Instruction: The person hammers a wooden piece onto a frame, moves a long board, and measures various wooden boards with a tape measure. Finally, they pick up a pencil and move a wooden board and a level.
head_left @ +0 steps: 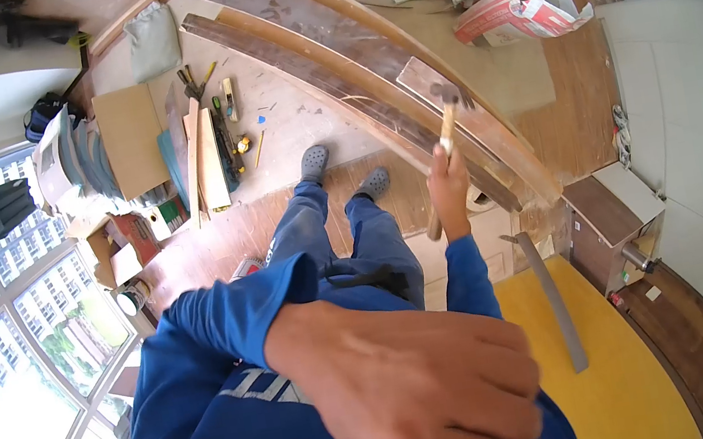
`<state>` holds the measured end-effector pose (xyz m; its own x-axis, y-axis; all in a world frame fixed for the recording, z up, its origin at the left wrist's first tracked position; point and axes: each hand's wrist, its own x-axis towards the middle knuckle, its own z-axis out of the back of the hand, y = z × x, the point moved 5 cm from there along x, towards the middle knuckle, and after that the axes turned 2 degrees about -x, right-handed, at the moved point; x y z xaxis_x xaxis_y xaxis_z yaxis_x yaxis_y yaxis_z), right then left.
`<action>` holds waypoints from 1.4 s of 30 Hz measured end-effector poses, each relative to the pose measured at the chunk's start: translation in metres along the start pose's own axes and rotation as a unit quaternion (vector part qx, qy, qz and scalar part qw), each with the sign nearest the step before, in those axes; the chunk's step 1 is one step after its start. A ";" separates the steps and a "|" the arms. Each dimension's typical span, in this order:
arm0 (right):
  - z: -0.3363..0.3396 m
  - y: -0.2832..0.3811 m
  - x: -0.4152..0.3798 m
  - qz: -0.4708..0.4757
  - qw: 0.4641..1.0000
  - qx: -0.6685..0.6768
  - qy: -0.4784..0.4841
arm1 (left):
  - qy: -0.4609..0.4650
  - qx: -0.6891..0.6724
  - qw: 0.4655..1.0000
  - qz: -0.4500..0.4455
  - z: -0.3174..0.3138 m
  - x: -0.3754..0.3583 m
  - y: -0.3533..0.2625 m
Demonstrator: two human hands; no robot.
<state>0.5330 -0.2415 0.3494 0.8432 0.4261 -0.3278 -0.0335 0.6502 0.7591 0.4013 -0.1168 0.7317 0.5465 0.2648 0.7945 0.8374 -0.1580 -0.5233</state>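
My right hand (449, 186) is wrapped round the wooden handle of a hammer (448, 123). The hammer's dark metal head points away from me, over the long wooden boards (294, 31). These boards lie side by side on the floor, brown and scuffed, with pale edges. Very near the camera, my left hand (413, 375) reaches across my chest with its back showing. Its fingers are curled, and whatever they might hold is hidden beneath them.
Left of my feet lie wood strips (209, 159), a tape measure (243, 144) and several hand tools. A red-and-white bag (520, 9) stands at the upper right. A grey strip (553, 302) rests on a yellow surface (616, 380) by a brown cabinet (596, 222). Windows line the left.
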 end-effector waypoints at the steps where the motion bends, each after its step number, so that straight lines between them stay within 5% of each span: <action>1: -0.009 0.008 0.014 0.021 0.999 -0.028 0.000 | -0.039 -0.001 0.999 -0.014 0.010 -0.004 -0.006; 3: -0.028 0.012 0.034 0.045 0.997 -0.059 0.005 | 0.075 0.072 0.986 0.131 0.038 -0.011 -0.019; 6: -0.036 0.000 0.046 0.073 0.989 -0.110 -0.062 | -0.001 0.245 0.929 0.277 0.082 -0.068 -0.002; 7: -0.040 -0.006 0.046 -0.006 1.000 -0.011 -0.011 | -0.013 0.306 0.883 0.356 0.102 -0.093 0.012; 8: -0.045 -0.008 0.047 -0.085 0.992 0.090 0.037 | -0.064 0.310 0.840 0.441 0.119 -0.127 0.024; 11: -0.039 0.002 0.020 -0.102 0.973 0.187 0.085 | -0.218 0.158 0.725 0.634 0.154 -0.253 0.059; 16: -0.085 0.045 -0.065 -0.164 0.932 0.202 0.251 | -0.258 -0.060 0.704 0.658 0.173 -0.318 0.111; 19: -0.122 0.054 -0.093 -0.115 0.915 0.197 0.334 | -0.445 -0.089 0.657 0.602 0.190 -0.305 0.116; 21: -0.117 0.086 -0.081 0.258 0.937 -0.027 0.234 | -0.497 -0.079 0.671 0.544 0.206 -0.328 0.110; 23: -0.088 0.059 -0.017 0.060 0.973 -0.100 0.197 | -0.549 -0.064 0.680 0.481 0.233 -0.344 0.097; 24: -0.065 0.051 0.024 0.052 0.985 -0.034 0.159 | -0.546 -0.017 0.685 0.482 0.247 -0.349 0.084; 25: -0.041 0.078 0.050 0.155 0.973 -0.151 0.084 | -0.542 0.030 0.688 0.482 0.258 -0.354 0.070; 27: -0.029 0.074 0.103 0.200 0.936 -0.286 0.031 | -0.529 0.130 0.682 0.488 0.276 -0.361 0.049; 33: -0.044 0.036 0.171 0.228 0.861 -0.435 0.130 | -0.651 0.152 0.617 0.415 0.279 -0.382 0.006; 40: -0.027 0.040 0.187 0.225 0.871 -0.394 0.187 | -0.712 0.134 0.587 0.362 0.251 -0.409 -0.004; 42: -0.020 0.039 0.205 0.149 0.871 -0.373 0.283 | -0.709 0.129 0.592 0.360 0.245 -0.407 0.004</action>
<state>0.6934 -0.1163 0.3009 0.3446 0.7504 -0.5641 -0.7236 0.5951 0.3497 0.1792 0.0078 0.3313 0.0472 0.7790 -0.6252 0.2643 -0.6133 -0.7443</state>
